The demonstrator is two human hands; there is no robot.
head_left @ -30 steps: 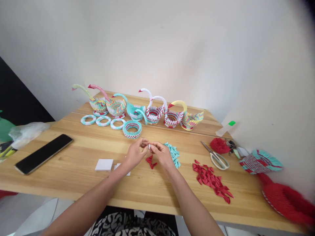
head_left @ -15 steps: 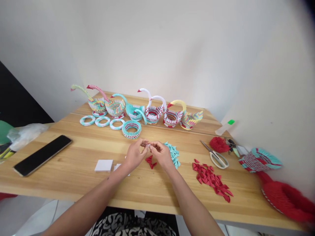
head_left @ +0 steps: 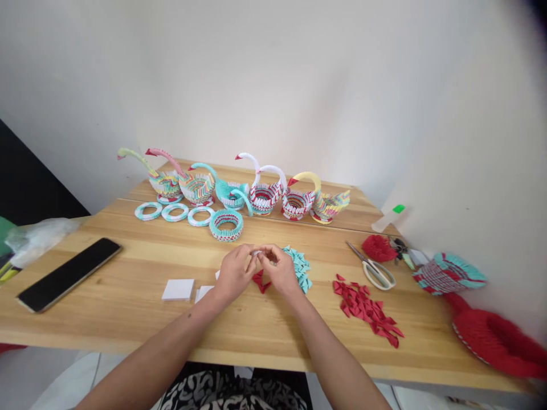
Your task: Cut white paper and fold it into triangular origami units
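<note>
My left hand [head_left: 236, 271] and my right hand [head_left: 277, 267] meet above the middle of the table, fingertips pinched together. Between them is a small white piece of paper [head_left: 256, 253], mostly covered by the fingers. A few red folded triangles [head_left: 261, 282] lie just under my right hand. Beside that hand spreads a pile of turquoise folded triangles [head_left: 300, 267]. To the left of my left wrist sit a stack of white paper slips [head_left: 178, 289] and more white slips [head_left: 204, 292], partly hidden by my forearm.
Several folded-paper swans [head_left: 265, 196] stand along the back, with paper rings [head_left: 175, 212] and a turquoise ring basket [head_left: 226, 225] before them. A phone [head_left: 70, 273] lies left. On the right are red triangles [head_left: 367, 309], scissors [head_left: 378, 274] and a red paper swan [head_left: 496, 339].
The whole view has shifted slightly. Both hands stay together around the white paper, with only small finger movement; my left fingers now cover more of it.
</note>
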